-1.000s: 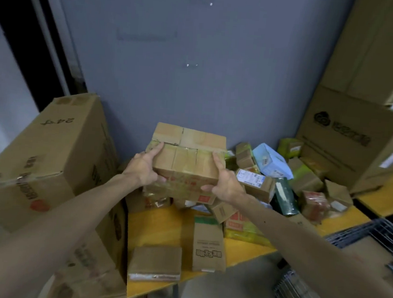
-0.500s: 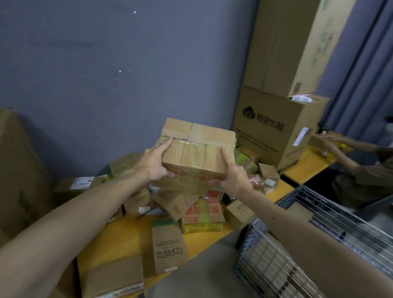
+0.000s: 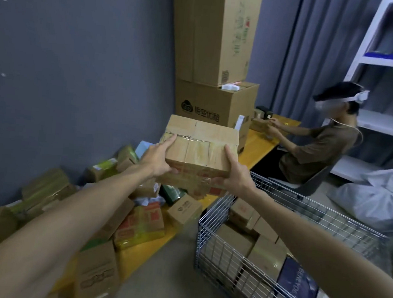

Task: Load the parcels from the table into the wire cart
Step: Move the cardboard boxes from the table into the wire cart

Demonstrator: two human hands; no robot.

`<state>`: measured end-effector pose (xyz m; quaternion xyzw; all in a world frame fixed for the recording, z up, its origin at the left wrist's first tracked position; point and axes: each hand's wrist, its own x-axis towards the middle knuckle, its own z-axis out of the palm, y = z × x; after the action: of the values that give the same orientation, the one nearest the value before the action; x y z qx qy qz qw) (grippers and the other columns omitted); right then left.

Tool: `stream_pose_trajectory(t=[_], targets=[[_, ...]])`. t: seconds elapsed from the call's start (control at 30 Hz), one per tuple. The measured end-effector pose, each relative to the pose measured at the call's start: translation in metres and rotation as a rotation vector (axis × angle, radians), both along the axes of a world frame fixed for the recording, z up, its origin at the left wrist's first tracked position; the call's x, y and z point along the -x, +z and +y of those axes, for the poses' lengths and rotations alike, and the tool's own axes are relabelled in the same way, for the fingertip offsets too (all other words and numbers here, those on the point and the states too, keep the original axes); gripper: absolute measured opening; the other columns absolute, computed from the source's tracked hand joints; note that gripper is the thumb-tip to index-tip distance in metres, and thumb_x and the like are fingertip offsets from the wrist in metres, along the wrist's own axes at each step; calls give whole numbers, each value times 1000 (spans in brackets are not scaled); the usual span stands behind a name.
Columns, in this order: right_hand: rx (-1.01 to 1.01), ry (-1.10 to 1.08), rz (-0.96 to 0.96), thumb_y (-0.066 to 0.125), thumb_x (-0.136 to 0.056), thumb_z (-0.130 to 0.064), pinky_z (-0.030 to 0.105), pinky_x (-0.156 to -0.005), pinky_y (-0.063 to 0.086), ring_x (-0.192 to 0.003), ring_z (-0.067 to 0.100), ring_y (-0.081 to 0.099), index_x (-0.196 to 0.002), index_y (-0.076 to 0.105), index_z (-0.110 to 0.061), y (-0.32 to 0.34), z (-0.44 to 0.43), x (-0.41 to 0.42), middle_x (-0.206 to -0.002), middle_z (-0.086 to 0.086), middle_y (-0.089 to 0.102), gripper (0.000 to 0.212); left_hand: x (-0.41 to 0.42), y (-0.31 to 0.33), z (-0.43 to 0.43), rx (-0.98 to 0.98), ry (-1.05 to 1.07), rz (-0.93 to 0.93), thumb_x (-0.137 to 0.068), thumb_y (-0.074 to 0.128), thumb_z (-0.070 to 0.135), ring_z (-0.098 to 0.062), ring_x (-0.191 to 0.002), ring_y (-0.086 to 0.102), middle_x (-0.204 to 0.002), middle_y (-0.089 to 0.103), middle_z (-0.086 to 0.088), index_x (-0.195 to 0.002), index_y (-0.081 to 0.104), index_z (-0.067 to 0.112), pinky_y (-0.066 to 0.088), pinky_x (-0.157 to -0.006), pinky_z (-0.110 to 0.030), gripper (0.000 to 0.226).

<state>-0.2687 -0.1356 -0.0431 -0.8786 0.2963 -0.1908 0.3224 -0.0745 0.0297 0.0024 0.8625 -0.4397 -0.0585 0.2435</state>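
Parcel (image 3: 200,149), likely nearer cart (image 3: 217,257), between left hand (image 3: 157,159) and right hand (image 3: 234,176)

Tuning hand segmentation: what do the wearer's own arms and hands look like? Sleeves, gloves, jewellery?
Left hand and right hand are bare: no gloves, rings or watch visible. Left forearm and right forearm are uncovered to the frame edge; no sleeve, marking or cable shows.

Dim, flat indoor light, cool cast. Brightest at upper right, on the white shelving (image 3: 388,61). At left the grey wall (image 3: 67,66) darkens toward the corners. Soft glare on the tape of the held parcel (image 3: 200,149), centre. Wide-angle bowing at the edges; forearms (image 3: 65,227) at bottom stretched and soft.
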Motion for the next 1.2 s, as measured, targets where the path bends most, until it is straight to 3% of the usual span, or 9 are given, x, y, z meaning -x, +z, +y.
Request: stream_pose_trajectory(t=[0.5, 0.73, 0.97, 1.2], targets=[[-103, -166, -36, 81, -78, -17, 43, -106, 41, -131, 33, 44, -158, -1, -26, -38, -146, 126, -148, 16, 39, 115, 88, -37, -199, -61, -213, 39, -73, 86, 13, -35, -130, 40, -143, 43, -16, -158, 14, 35, 42, -104, -44, 114], [-134, -308, 3, 80, -79, -17, 44, -106, 42, -134, 33, 42, -157, -2, -31, -58, -190, 155, -151, 16, 36, 114, 104, -63, -277, -76, -340, 51, -73, 87, 17, -35, -127, 46, -143, 46, -17, -158, 16, 34, 43, -104, -44, 112], [-155, -480, 61, 81, -77, -12, 44, -100, 50, -119, 32, 53, -156, -3, -38, -77, -241, 157, -142, 18, 45, 118, 96, -98, -366, -101, -526, 61, -76, 84, 14, -37, -138, 37, -160, 25, -14, -158, 9, 34, 41, -108, -46, 113], [-209, -596, 101, 79, -78, -8, 31, -95, 46, -125, 30, 49, -158, -1, -31, -100, -272, 152, -145, 17, 41, 116, 88, -130, -428, -161, -651, 165, -66, 92, 27, -32, -131, 45, -150, 40, -12, -158, 10, 33, 43, -104, -41, 123]])
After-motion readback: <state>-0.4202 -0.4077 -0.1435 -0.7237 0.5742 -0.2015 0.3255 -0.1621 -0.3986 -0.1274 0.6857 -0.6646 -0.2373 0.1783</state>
